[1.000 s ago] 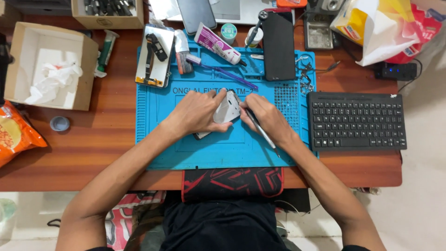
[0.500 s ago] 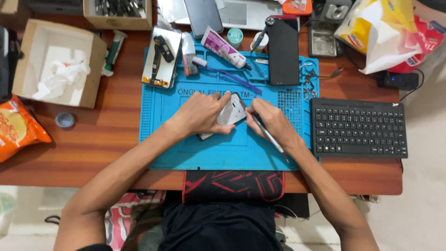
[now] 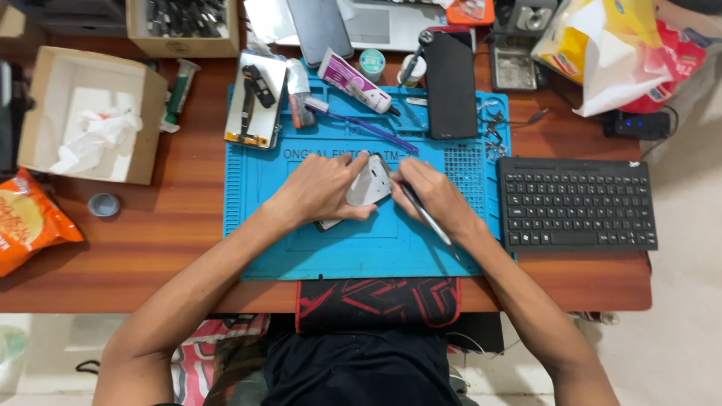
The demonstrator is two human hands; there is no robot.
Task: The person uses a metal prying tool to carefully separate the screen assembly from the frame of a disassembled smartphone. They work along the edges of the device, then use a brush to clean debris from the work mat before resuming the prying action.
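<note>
Phone tilts up since earlier, L hand clamps it, R hand grips pry tool beside grip; slip could gouge.

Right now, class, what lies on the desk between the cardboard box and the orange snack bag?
In the head view, a small round grey cap lies on bare wood between the cardboard box and the orange snack bag.

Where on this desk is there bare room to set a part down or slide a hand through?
Bare wood lies between the cardboard box, the chip bag and the blue mat, apart from a small cap. The mat's front strip below the left hand and right hand is bare too. The mat's back edge and the desk behind it are crowded.
</note>
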